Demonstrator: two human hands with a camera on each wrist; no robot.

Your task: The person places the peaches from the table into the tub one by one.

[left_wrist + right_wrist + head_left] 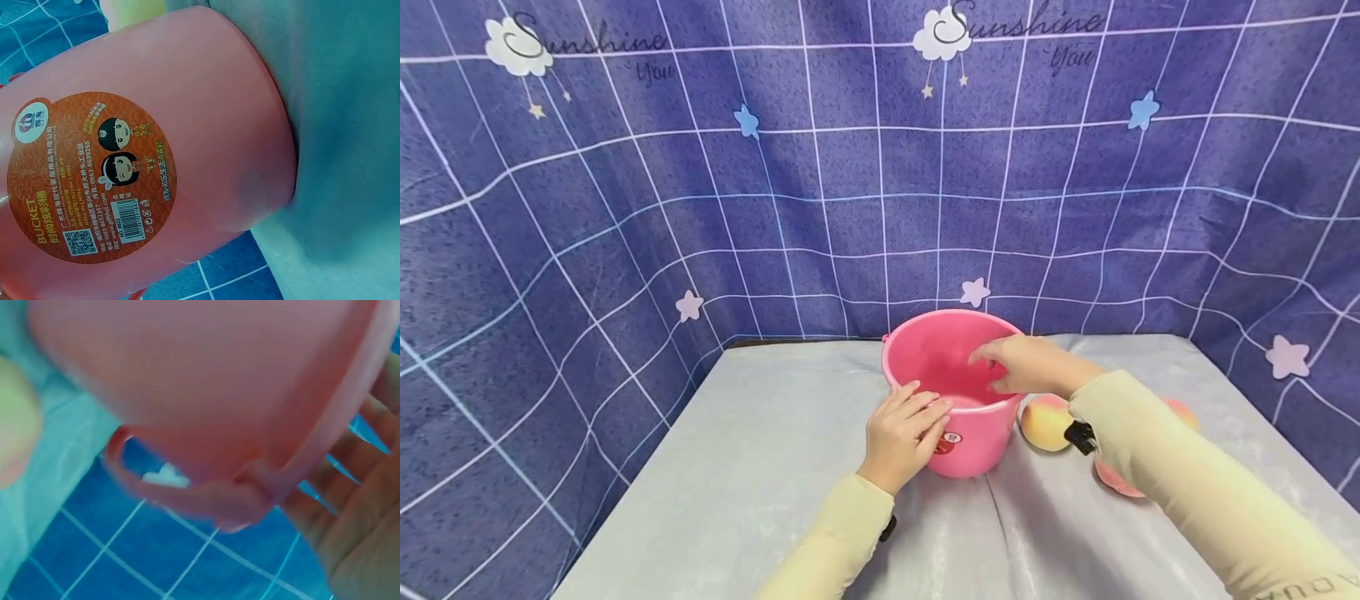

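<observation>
a blue gridded curtain [850, 167] backs the tabletop [775, 433]; the pink bucket [981, 442] stands upright, left hand [902, 433] laying extended fingers on its near-left rim, right hand [1037, 364], fingers parted and seemingly empty, over its mouth, nearer the peaches [1045, 423] right of it.

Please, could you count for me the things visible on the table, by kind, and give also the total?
Pink bucket: 1
Peach-like fruits: 3
Total: 4 visible; the right sleeve partly covers two fruits and could hide more.
</observation>
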